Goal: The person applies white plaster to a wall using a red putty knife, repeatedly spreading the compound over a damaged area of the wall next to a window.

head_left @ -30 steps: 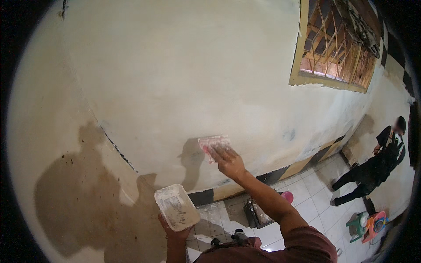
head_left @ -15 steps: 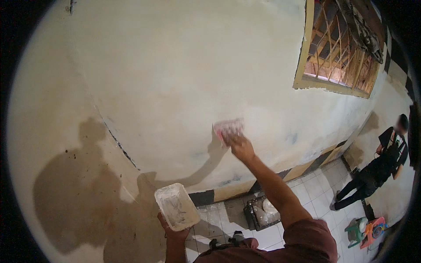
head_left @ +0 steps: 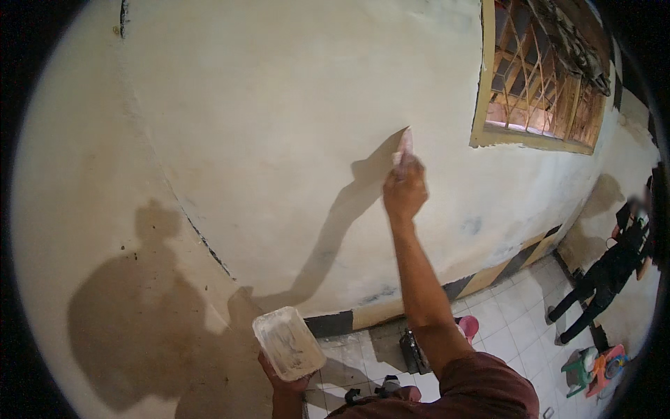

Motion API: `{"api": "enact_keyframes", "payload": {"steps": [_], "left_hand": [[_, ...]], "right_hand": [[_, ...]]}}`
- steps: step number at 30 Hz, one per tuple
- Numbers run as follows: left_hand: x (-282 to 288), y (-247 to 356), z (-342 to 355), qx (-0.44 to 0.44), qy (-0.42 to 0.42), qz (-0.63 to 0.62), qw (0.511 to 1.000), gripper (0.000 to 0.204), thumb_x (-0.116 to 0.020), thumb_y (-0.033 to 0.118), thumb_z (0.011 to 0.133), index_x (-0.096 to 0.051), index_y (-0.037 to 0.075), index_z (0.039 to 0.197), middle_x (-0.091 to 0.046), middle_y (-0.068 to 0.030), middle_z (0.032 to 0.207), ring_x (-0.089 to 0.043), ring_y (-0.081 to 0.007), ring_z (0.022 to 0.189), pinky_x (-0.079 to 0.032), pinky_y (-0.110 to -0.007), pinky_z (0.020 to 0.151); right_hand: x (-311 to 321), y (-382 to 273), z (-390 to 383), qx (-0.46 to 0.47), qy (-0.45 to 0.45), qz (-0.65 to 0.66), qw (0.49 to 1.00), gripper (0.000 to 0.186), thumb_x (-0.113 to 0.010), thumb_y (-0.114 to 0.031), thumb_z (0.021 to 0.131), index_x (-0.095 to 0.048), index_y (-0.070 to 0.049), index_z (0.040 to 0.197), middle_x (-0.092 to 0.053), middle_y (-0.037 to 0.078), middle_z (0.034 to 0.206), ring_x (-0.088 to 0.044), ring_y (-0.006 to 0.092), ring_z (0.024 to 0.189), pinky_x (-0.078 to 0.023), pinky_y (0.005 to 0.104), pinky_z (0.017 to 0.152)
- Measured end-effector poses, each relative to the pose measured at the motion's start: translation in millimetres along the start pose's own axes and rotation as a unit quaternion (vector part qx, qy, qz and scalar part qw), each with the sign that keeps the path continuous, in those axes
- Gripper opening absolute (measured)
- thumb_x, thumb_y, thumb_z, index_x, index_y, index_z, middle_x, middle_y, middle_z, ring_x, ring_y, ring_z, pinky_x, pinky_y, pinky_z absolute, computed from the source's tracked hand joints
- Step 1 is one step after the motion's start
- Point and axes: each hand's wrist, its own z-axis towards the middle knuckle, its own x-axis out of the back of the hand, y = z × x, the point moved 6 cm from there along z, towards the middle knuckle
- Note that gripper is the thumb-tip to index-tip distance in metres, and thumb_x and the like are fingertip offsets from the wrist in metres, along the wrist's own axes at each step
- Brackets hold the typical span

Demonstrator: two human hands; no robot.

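My right hand (head_left: 406, 190) is closed round a pinkish, putty-smeared scraper (head_left: 405, 149). Its blade is seen nearly edge-on, with the tip at or close to the pale wall (head_left: 279, 140); whether it touches I cannot tell. The right arm is stretched out and casts a long shadow on the wall. Low at the left, my left hand (head_left: 287, 380) grips a white rectangular plastic tub (head_left: 289, 343) from below and the side. Whitish paste smears the inside of the tub. Most of the left fingers are hidden behind it.
A barred window (head_left: 537, 77) with a yellowish frame is set in the wall at upper right. On the tiled floor (head_left: 502, 318) stand a dark box (head_left: 413, 353) and a pink vessel (head_left: 468, 326). A person in dark clothes (head_left: 611, 269) stands at far right, near green and orange items (head_left: 601, 370).
My right hand has moved up and slightly right with the scraper, whose broad face has turned edge-on. The tub sits slightly lower in view. The pink vessel has come into sight.
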Motion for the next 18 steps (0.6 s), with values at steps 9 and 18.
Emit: {"api": "enact_keyframes", "payload": {"steps": [9, 18], "left_hand": [[-31.7, 25.4, -8.8, -0.118, -0.017, 0.043, 0.992, 0.053, -0.047, 0.049, 0.092, -0.052, 0.009, 0.126, -0.063, -0.0116, 0.112, -0.065, -0.0303, 0.097, -0.056, -0.049, 0.081], [-24.1, 18.1, -1.6, -0.145, -0.004, 0.132, 0.981, 0.056, -0.046, 0.051, 0.093, -0.052, 0.008, 0.128, -0.064, -0.0109, 0.107, -0.065, -0.0296, 0.095, -0.056, -0.048, 0.082]], "right_hand": [[-31.6, -105.2, -136.3, 0.320, -0.155, 0.109, 0.928, 0.050, -0.063, -0.008, 0.079, -0.058, -0.005, 0.129, -0.057, 0.015, 0.126, -0.061, 0.0328, 0.112, -0.050, 0.0444, 0.096], [-66.6, -46.7, -66.1, 0.445, -0.207, 0.003, 0.871, 0.052, -0.064, -0.010, 0.080, -0.056, -0.007, 0.131, -0.059, 0.012, 0.130, -0.060, 0.0259, 0.116, -0.047, 0.0414, 0.102]]}}
